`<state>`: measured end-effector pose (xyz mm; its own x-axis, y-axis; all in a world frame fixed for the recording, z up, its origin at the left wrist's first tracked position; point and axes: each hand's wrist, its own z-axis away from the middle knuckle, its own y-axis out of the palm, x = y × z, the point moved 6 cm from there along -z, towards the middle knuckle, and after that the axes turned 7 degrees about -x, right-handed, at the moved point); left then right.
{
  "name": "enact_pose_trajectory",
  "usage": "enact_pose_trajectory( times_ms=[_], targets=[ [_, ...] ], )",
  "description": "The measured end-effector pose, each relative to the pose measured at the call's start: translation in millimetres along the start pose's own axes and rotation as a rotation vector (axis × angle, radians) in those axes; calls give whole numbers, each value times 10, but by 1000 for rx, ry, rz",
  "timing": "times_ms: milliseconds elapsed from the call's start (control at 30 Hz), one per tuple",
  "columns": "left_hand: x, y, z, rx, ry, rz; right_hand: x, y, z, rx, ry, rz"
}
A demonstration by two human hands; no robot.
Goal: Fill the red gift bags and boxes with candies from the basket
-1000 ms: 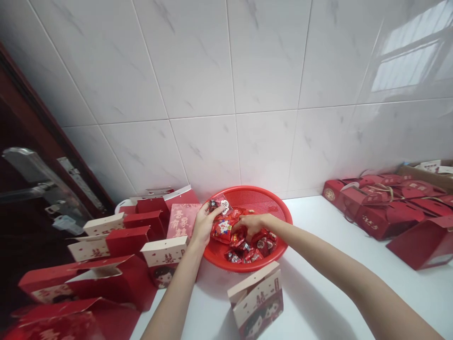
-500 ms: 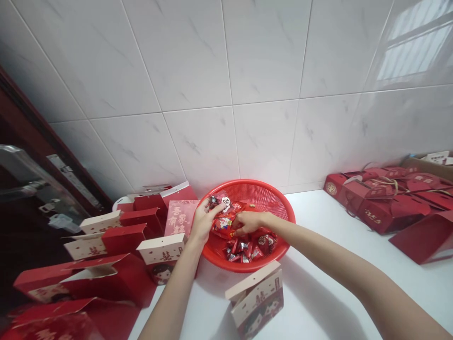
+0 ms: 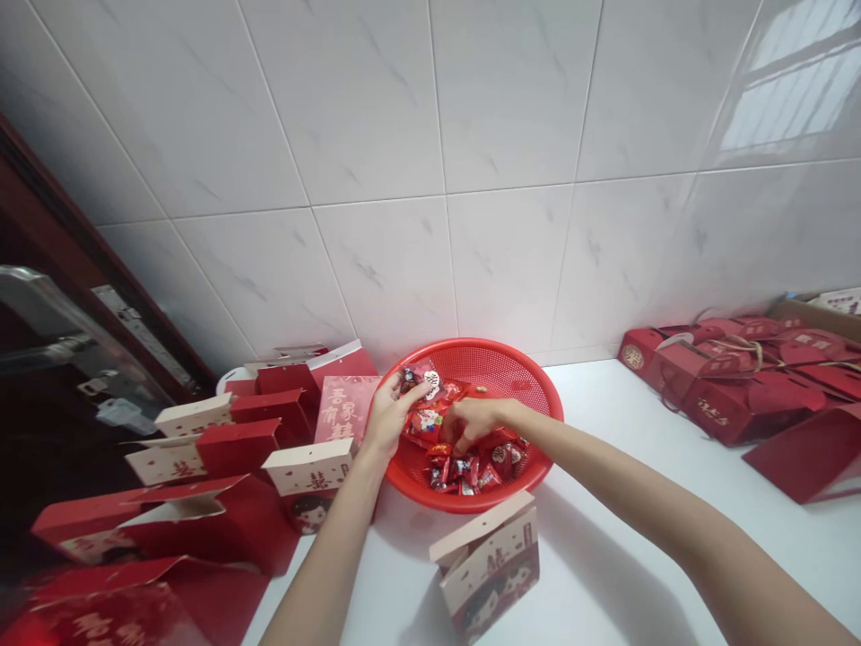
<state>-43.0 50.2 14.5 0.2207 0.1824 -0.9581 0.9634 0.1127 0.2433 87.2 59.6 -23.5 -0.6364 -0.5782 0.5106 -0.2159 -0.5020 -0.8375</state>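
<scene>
A red plastic colander basket [image 3: 550, 395] on the white table holds many wrapped candies [image 3: 471, 471], mostly red. At its left side my left hand [image 3: 390, 414] is closed on a few wrapped candies [image 3: 430, 384], the thumb pressed over a packet with a pale label. My right hand [image 3: 474, 420] reaches into the basket from the right, fingers curled down among the candies beside a red packet [image 3: 425, 425]. What its fingertips grip, if anything, is hidden. In front of the basket stands a gift box [image 3: 494, 574] with its cream top flaps partly raised.
Red and cream gift boxes [image 3: 248, 520] crowd the left side, several with raised flaps. A pink box [image 3: 343, 404] stands against the basket's left. Red boxes [image 3: 733, 390] lie at the right by the tiled wall [image 3: 504, 260]. A dark door [image 3: 73, 413] is far left.
My right hand's fingers have shifted slightly and curl lower among the candies. My left hand keeps its candies in place. The view has moved a little.
</scene>
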Motion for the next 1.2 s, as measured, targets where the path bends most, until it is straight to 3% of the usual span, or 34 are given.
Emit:
enact_pose_trajectory(
  times_ms=[67, 200, 400, 633, 733, 900, 1067, 1200],
  targets=[
    [15, -11, -10, -2, -5, -1, 26, 82, -26, 59, -61, 67],
    [51, -38, -47, -6, 9, -2, 74, 153, -78, 42, -125, 288],
    [82, -29, -67, 22, -1, 27, 101, 123, -62, 50, -157, 123],
    [34, -10, -42, 10, -3, 27, -9, -412, 61, -486, -42, -250],
    [29, -13, -39, 2, -5, 29, -134, -534, 138, -648, -1, -368],
    [42, -8, -40, 25, 8, 12, -288, -580, 225, -708, 41, -414],
    [61, -30, -50, 6, 6, 15, -251, -657, 314, -771, -28, -546],
    [47, -13, -41, 17, 8, 3, -258, -665, 361, -767, 25, -659]
  ],
)
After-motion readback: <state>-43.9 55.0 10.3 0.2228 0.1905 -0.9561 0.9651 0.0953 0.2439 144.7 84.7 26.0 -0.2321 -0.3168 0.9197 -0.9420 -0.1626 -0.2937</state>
